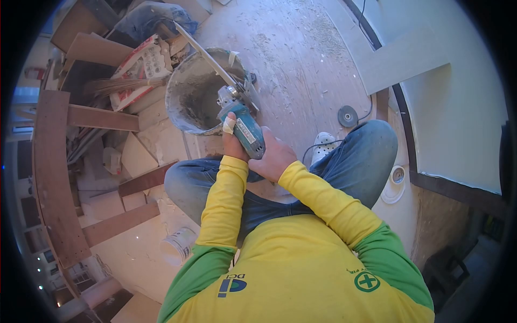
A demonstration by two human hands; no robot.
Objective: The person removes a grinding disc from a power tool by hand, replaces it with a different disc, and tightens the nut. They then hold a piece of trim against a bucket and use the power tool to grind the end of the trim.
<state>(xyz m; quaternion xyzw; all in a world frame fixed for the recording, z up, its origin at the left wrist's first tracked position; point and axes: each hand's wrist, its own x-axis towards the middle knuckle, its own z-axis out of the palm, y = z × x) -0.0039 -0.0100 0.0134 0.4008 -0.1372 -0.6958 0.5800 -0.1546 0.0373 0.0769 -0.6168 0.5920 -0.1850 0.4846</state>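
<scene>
A teal angle grinder (243, 131) with a metal head is held in both my hands over the near right rim of a large, mortar-stained bucket (180, 110). My left hand (232, 141) is closed around its left side, with whitish tape wrapped on a finger. On the right and rear of the body, my right hand (276, 154) grips the same grinder. A long, thin pale strip (207, 58) slants over the bucket, its lower end right at the grinder's head. The bucket's inside looks coated with dried grey residue.
A round disc (347, 116) lies on the dusty floor near a cable. Boards, a torn red-and-white bag (141, 70) and a broom (121, 84) crowd the left, by a brown wooden frame (56, 177). A white bucket (177, 245) sits beside me; a tape roll (397, 175) lies right.
</scene>
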